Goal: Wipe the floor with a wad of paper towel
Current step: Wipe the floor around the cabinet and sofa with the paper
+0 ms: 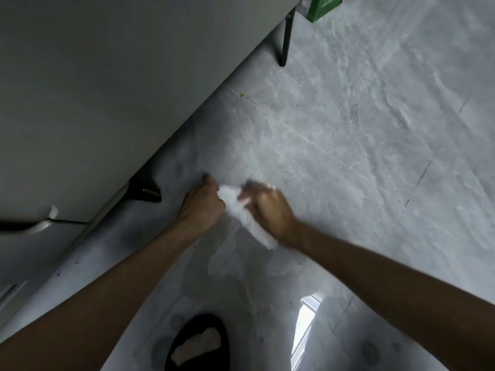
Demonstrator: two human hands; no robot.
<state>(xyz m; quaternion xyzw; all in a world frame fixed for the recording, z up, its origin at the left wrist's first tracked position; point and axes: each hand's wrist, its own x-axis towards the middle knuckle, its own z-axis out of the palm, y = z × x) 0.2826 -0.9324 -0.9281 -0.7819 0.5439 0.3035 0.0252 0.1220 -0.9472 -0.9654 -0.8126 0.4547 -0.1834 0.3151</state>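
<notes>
Head view, near to far. Nearest, a foot in a black slipper (199,344) stands on the glossy grey floor (361,135), beside a bright window reflection (308,325). Faint pale smears lie on the floor between the slipper and the hands, likely the patch to be wiped. Both bare forearms reach forward and down and meet over this patch.

The towel (235,207), white and crumpled, is stretched between the two hands, low over the floor. Motion blur hides whether it touches the surface. The left hand (203,204) is closed on the towel's upper end, fingers curled under. The right hand (267,212) is fisted round the middle, and a loose tail hangs out below the wrist. Neither hand shows a straight finger, though blur hides the fingertips.

Holding one sheet by two ends suggests it is being gathered into a wad, so that it can be pressed down compactly. The wiping stroke itself seems not yet begun.

Beyond, to the left, a pale panel (107,76) meets the floor, with a black fitting (146,191) at its foot. Farthest, a thin black leg (286,38) and a green box (324,8).
</notes>
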